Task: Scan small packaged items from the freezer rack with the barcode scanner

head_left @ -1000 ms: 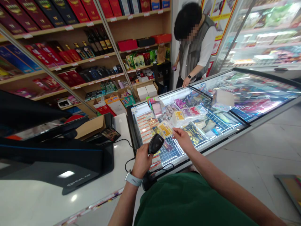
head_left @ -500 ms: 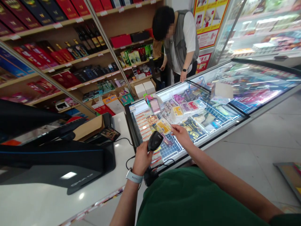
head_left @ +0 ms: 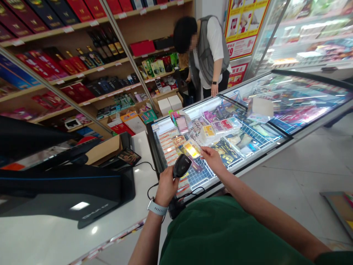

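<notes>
My left hand (head_left: 166,185) is wrapped round the handle of a black barcode scanner (head_left: 182,165), whose head points up and to the right over the glass-topped freezer (head_left: 202,183). Between the fingers of my right hand (head_left: 211,159) is the edge of a yellow and white packet (head_left: 192,148), just beyond the scanner head. Bright light falls on the packet's face. A pile of similar packets (head_left: 208,131) lies on the freezer behind it, beside purple and red ones (head_left: 222,125).
A person (head_left: 211,48) leans by the freezer's far side, one hand on its edge. A black register (head_left: 68,195) and an open cardboard box (head_left: 106,149) stand on the white counter (head_left: 142,147) at left. Stocked shelves (head_left: 91,95) rise behind.
The packet in my right hand is now brightly lit. The person by the freezer has shifted slightly left and down. My hands have barely moved.
</notes>
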The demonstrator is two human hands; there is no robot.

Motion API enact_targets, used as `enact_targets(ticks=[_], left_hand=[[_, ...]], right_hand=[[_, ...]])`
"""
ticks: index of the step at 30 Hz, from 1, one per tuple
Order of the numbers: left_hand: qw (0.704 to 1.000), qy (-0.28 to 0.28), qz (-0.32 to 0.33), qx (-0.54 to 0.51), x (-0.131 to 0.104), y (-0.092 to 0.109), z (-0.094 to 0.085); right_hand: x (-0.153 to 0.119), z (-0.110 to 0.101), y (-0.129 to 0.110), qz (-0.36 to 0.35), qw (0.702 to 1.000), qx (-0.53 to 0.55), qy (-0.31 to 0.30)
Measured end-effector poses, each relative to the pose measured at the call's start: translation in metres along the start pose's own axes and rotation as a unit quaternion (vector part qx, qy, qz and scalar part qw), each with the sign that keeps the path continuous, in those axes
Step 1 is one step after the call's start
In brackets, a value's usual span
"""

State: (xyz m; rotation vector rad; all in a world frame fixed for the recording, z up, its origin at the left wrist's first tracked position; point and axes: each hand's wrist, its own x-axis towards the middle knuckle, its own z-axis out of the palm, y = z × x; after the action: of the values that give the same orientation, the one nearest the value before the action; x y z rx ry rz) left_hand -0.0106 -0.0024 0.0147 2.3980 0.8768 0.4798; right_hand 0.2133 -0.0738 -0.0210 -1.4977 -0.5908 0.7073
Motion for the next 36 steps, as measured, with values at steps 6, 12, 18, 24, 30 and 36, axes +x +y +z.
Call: enact_targets(ticks=[6,12,18,24,30,36], left_hand=[[1.0,-0.002,-0.009,0.004,0.0,-0.001,0.0],[1.0,-0.002,-0.015,-0.008,0.0,-0.002,0.001],[0.999,0.014,-0.005,-0.045,-0.002,-0.005,0.002],[0.997,0.022,-0.044,-0.064,-0.012,-0.006,-0.001],[0.986,0.058,-0.115,-0.109,-0.029,-0.001,-0.013],[0.961,0.112,-0.193,-0.165,-0.053,-0.002,-0.028]], right_hand=[[0.002,0.0,0.005,-0.002,1.0,-0.004,-0.004],[0.004,0.001,0.006,-0.006,1.0,-0.008,-0.021],[0.007,0.002,0.011,0.001,1.0,0.001,-0.03],[0.011,0.012,0.022,0.022,0.999,0.018,-0.045],[0.017,0.044,0.045,0.129,0.986,0.045,-0.096],[0.008,0.106,0.06,0.179,0.963,0.033,-0.197]])
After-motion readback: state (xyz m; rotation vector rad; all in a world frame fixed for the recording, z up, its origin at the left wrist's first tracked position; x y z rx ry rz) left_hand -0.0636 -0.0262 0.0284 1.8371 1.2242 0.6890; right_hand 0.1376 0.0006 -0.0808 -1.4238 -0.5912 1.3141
